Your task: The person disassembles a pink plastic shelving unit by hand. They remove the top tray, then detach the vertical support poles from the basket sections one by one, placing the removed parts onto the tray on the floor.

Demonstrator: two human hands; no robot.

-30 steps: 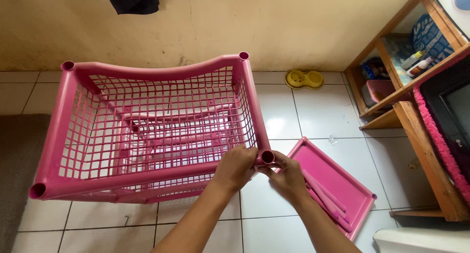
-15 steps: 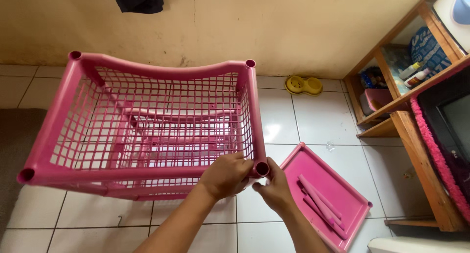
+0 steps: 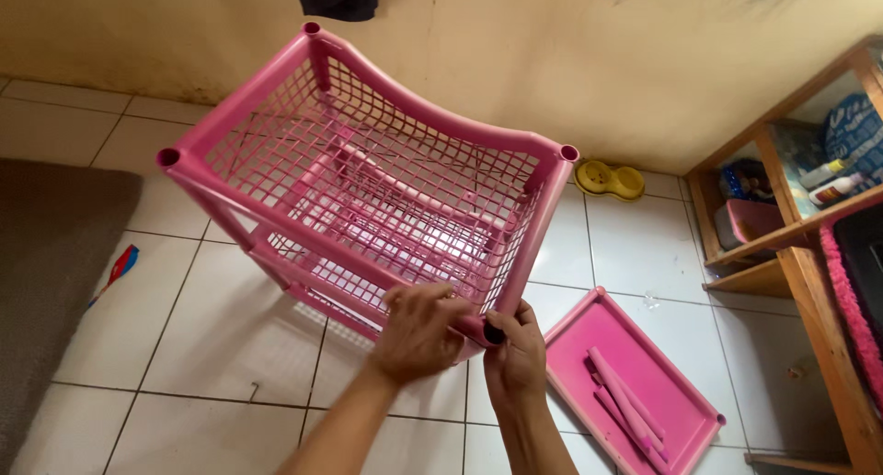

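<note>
It was a home: a white tiled floor point(image 3: 230, 346) met a stained yellow wall point(image 3: 570, 61), a wooden shelf unit point(image 3: 782, 245) held household clutter, and a yellow pet bowl point(image 3: 610, 179) sat beside a grey rug point(image 3: 46, 282).

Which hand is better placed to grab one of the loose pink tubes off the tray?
Probably right. The right hand sits at the pink basket's near corner socket, directly beside the pink tray holding the loose pink tubes. The left hand grips the basket rim farther away, steadying it.

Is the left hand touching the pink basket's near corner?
Touching. The head view shows the left hand wrapped over the pink basket at its near corner, beside the right hand.
</note>
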